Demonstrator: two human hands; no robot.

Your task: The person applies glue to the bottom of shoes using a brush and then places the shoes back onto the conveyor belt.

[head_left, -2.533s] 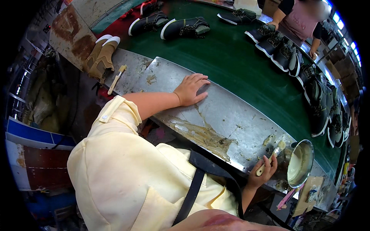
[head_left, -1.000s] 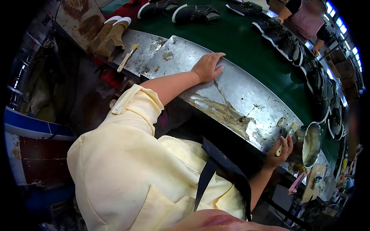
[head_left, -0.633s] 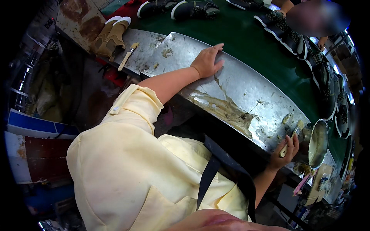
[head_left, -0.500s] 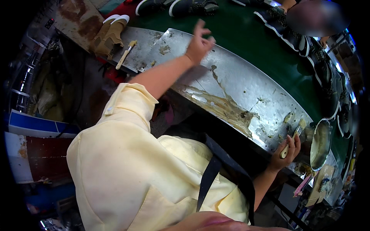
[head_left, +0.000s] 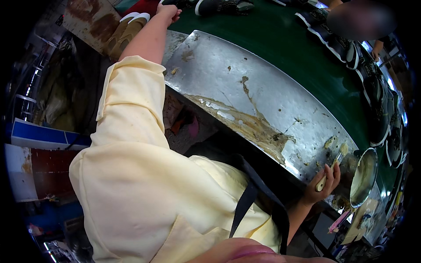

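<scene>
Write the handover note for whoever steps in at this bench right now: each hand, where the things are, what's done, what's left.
Left hand: stretched far out to the upper left, closed at the dark shoe on the green belt; grip not clear.
Right hand: holds the glue brush beside the metal glue pot.
Steel bench: smeared with glue, no shoe on it.
Done: nothing glued that shows.
Left, likely: bring the shoe to the bench and brush it.

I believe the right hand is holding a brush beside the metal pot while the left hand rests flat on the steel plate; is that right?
Not quite. The head view shows the left hand stretched to the belt's far edge, off the steel plate. The right hand does hold a brush beside the pot.
</scene>
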